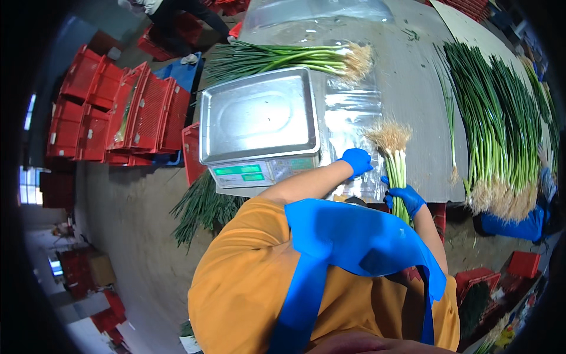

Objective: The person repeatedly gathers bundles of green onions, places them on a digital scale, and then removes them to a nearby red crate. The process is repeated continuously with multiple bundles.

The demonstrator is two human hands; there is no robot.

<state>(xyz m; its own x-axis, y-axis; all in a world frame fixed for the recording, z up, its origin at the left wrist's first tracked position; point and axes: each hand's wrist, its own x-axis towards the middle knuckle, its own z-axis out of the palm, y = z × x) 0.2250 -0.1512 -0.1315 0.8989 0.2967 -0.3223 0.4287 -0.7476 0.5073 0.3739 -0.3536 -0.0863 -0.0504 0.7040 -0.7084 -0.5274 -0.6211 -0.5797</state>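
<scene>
My right hand (407, 198), in a blue glove, is wrapped around a bunch of spring onions (397, 168). Its pale, stringy roots point away from me, and its lower part runs down behind my blue apron (365, 233). To the left, my gloved left hand (357, 163) rests with curled fingers on flat, shiny clear plastic bags (354, 112); its fingertips are hidden, so what it pinches does not show. A scale (259, 118) with a bare steel pan stands left of that hand. Beyond the scale lies another spring onion bunch (289, 59), roots to the right.
Large spring onion bunches (495, 124) line the grey table's (415, 76) right side, beside a few loose stalks (449, 118). Red crates (141, 109) are stacked on the left. Green leaves (206, 206) hang below the scale. Another person's legs (188, 15) show at the far left.
</scene>
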